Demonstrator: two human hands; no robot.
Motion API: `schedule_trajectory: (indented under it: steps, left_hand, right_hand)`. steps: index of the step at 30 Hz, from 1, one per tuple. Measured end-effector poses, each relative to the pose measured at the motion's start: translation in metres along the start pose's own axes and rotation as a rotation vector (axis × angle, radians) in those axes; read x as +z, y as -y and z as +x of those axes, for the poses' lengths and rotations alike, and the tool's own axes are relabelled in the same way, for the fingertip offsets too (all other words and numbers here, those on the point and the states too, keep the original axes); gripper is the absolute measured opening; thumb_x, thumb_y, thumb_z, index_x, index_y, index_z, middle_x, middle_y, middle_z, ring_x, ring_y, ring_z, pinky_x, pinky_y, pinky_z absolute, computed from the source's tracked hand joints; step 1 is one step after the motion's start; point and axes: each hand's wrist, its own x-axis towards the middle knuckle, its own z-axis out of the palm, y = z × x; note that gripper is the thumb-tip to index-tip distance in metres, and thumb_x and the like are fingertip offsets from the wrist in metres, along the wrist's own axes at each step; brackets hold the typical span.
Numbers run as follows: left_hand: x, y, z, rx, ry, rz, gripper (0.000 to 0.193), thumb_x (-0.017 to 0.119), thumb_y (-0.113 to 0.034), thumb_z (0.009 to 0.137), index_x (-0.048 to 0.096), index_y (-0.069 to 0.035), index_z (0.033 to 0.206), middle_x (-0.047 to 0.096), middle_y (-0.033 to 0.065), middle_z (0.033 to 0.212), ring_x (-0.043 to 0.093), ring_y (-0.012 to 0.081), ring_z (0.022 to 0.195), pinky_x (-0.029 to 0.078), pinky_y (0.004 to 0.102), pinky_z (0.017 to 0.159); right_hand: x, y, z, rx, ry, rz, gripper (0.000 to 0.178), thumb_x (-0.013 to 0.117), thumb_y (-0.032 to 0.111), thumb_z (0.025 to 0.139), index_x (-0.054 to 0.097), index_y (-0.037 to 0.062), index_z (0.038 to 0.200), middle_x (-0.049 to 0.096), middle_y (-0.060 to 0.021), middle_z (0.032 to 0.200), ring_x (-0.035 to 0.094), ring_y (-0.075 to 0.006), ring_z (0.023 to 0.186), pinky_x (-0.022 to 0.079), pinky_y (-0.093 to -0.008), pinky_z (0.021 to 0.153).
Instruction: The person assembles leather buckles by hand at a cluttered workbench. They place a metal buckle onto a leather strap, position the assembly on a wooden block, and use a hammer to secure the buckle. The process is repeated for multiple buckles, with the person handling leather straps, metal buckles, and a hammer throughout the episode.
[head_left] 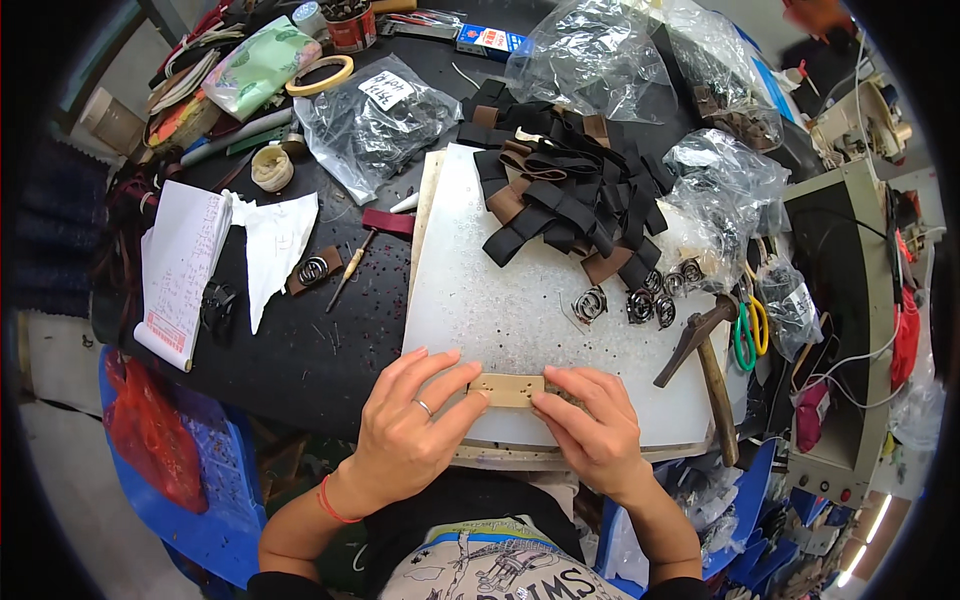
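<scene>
Between my hands, at the front edge of the white board, lies a short beige strip with small dark holes in it. The fingers and thumb of my left hand pinch its left end. My right hand grips the right end the same way. What lies beneath the strip is hidden. Farther back on the board is a heap of black straps with brown ends. Several dark metal buckles lie at the heap's near right side.
To the right are a hammer and scissors with green and yellow handles. An awl, a brown piece with a buckle and a notepad lie on the left. Plastic bags and a tape roll are behind.
</scene>
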Motion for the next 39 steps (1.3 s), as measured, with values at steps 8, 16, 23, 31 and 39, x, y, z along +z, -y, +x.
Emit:
schedule_trajectory:
  steps: [8, 16, 23, 31, 39]
  left_hand:
    - [0.001, -0.002, -0.003, -0.030, 0.019, 0.006, 0.026, 0.063, -0.004, 0.072, 0.069, -0.011, 0.097, 0.064, 0.0079, 0.111, 0.057, 0.0265, 0.110, 0.042, 0.0459, 0.099]
    - [0.003, -0.003, -0.003, -0.018, 0.036, 0.049, 0.027, 0.060, -0.005, 0.074, 0.070, -0.012, 0.098, 0.063, 0.0078, 0.111, 0.057, 0.0259, 0.110, 0.041, 0.0461, 0.100]
    - [0.001, -0.001, -0.002, 0.001, 0.031, 0.025, 0.027, 0.061, -0.004, 0.074, 0.070, -0.010, 0.099, 0.063, 0.0083, 0.110, 0.057, 0.0261, 0.109, 0.043, 0.0458, 0.098]
    - [-0.034, 0.042, 0.026, -0.234, -0.086, -0.155, 0.015, 0.066, -0.012, 0.085, 0.065, -0.002, 0.096, 0.064, 0.0146, 0.102, 0.060, 0.0333, 0.096, 0.049, 0.0405, 0.084]
    - [-0.028, 0.110, 0.048, -0.387, 0.033, 0.221, 0.029, 0.066, -0.006, 0.081, 0.054, 0.000, 0.106, 0.060, 0.0132, 0.087, 0.059, 0.0323, 0.087, 0.045, 0.0425, 0.077]
  right_hand:
    - [-0.001, 0.000, 0.001, -0.003, -0.010, 0.002, 0.025, 0.073, 0.006, 0.073, 0.069, 0.0038, 0.097, 0.066, -0.0096, 0.110, 0.060, -0.0252, 0.091, 0.045, -0.0348, 0.076]
    - [0.000, -0.001, 0.000, -0.023, -0.020, -0.007, 0.027, 0.072, 0.004, 0.071, 0.068, 0.0025, 0.097, 0.065, -0.0103, 0.111, 0.060, -0.0248, 0.090, 0.045, -0.0354, 0.075]
    - [-0.004, 0.005, 0.003, -0.073, 0.036, -0.184, 0.027, 0.070, 0.003, 0.069, 0.069, 0.0043, 0.096, 0.065, -0.0094, 0.113, 0.058, -0.0256, 0.095, 0.045, -0.0371, 0.078]
    - [-0.006, 0.004, 0.007, -0.175, 0.067, -0.327, 0.024, 0.064, 0.009, 0.071, 0.068, 0.0042, 0.094, 0.065, -0.0080, 0.114, 0.057, -0.0231, 0.098, 0.041, -0.0385, 0.081]
    - [-0.006, 0.004, 0.009, -0.199, 0.077, -0.268, 0.025, 0.063, 0.009, 0.071, 0.065, 0.0029, 0.095, 0.063, -0.0094, 0.116, 0.058, -0.0230, 0.097, 0.042, -0.0386, 0.081]
